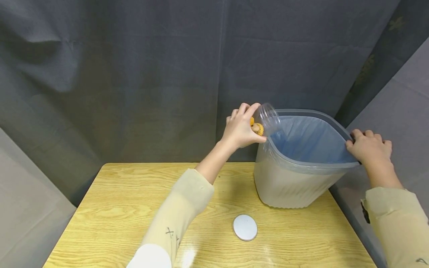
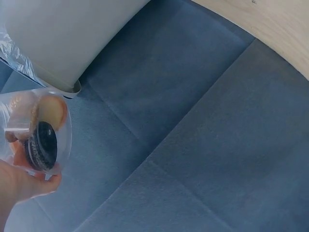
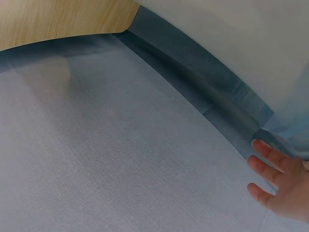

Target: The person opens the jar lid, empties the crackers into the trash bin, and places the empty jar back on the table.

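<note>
Bin: the big pale bin (image 1: 291, 186) stands on the wooden table (image 1: 134, 208), wide at the top so things can drop in.
Bag: a thin see-through bag (image 1: 308, 137) lines the bin and folds over its rim, I guess so it won't slip down.
Jar: the clear jar (image 1: 269, 119) lies tipped at the bin's left edge, its mouth toward the bin, maybe so things can slide out. I can't tell if it touches the rim.
Jar's bits: round bits (image 1: 257, 128) sit inside the jar, yellow, pale and dark, a bit like biscuits.
Left hand: this hand (image 1: 239, 128) grips the jar from behind, which leaves its mouth free.
Right hand: this hand (image 1: 372, 149) is at the bin's right rim, perhaps to steady it. Some fingers spread out; I can't tell if it grips.
White disc: a flat white disc (image 1: 245, 227) lies in front of the bin, out of the way, maybe the jar's lid.
</note>
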Demonstrator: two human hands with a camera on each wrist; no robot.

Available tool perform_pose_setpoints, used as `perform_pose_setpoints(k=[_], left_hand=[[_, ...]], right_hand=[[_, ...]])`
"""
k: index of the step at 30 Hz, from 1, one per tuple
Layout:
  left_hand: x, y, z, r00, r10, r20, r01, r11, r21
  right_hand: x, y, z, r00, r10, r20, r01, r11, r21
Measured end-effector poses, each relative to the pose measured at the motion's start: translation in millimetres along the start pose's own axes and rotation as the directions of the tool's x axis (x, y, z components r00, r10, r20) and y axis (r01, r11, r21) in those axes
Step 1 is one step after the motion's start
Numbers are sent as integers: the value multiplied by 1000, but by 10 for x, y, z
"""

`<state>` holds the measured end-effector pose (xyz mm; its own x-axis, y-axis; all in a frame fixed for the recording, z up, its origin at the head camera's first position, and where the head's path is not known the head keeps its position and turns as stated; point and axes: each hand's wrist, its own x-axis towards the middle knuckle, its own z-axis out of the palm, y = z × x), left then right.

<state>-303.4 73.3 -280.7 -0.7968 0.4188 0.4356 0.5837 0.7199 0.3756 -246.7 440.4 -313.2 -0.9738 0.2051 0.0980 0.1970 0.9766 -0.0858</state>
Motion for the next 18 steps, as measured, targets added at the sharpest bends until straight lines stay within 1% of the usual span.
perform_pose_setpoints(k=[4, 11, 18], left_hand=[[35, 43, 0, 1000, 18, 15, -19, 999, 42], [92, 102, -1, 999, 24, 44, -29, 994, 103], [136, 152, -14, 997, 44, 57, -53, 987, 154]], right_hand=[[-2, 3, 10, 1000, 2, -2, -2, 1000, 3], [16, 21, 19, 1000, -2, -2, 2, 1000, 4], [37, 36, 53, 1000, 4, -7, -4, 1000, 7]])
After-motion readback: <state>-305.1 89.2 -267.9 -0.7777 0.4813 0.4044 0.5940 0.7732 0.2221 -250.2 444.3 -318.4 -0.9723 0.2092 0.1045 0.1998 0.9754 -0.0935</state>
